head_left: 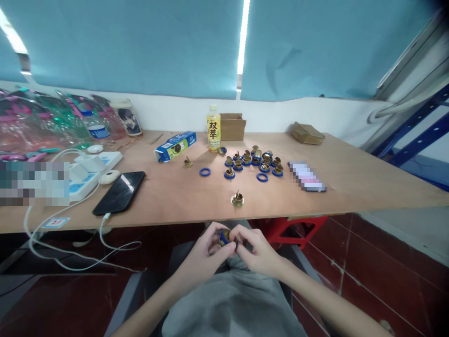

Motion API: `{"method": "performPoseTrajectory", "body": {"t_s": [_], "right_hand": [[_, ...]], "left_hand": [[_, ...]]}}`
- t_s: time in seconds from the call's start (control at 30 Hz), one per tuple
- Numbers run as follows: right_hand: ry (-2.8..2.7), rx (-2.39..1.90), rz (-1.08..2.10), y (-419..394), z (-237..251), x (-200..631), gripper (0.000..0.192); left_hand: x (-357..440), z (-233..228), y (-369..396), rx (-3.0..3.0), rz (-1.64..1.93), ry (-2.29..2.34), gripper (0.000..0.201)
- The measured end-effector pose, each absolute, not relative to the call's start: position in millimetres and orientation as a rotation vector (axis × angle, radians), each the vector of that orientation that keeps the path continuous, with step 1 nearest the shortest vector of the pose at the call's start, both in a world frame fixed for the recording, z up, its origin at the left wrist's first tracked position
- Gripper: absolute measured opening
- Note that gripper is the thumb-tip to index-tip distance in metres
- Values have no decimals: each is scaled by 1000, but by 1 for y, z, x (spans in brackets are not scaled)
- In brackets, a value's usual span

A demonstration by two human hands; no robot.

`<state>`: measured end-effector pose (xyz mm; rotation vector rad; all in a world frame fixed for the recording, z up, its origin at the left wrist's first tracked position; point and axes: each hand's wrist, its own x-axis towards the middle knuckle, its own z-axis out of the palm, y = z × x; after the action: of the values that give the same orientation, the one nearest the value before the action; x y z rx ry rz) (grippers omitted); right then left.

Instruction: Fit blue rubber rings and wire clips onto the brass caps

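Below the table's front edge, over my lap, my left hand (205, 250) and my right hand (256, 250) meet on one small brass fitting with a blue ring (225, 237), pinched between the fingertips of both. A single brass fitting (237, 200) stands on the wooden table (351, 187) just beyond my hands. Farther back lies a cluster of several brass fittings with blue rings (254, 161), two loose blue rings (205, 172) (262, 177) and another lone brass piece (188, 162).
A black phone (119, 192) on a white cable, a white power strip (89, 171), a blue carton (175, 146), a yellow drink bottle (213, 128) and cardboard boxes (232, 126) (307, 133) sit on the table. Plastic packaging is piled far left. A red stool (291, 229) stands under the table.
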<state>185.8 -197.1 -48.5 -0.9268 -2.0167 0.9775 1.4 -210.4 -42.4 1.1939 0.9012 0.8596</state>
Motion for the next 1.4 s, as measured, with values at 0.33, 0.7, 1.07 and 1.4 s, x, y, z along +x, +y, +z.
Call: {"method": "performPoseTrajectory", "body": {"t_s": [0.33,0.7,1.07,1.4], "right_hand": [[-2013,-925,978,-197,-50,185,17],[-2009,-910,998,-197,-51,186,19],[-2013,-936,1005,-197,-51,185,16],[-2019,-945,993,-197,-51,185,16]], "left_hand": [[1,-40,-211,1212,851,915,25],[2,-36,-210,1216,840,930,27],[2,-34,-210,1220,825,948,27],[1,-35,-210,1219,839,949,25]]}}
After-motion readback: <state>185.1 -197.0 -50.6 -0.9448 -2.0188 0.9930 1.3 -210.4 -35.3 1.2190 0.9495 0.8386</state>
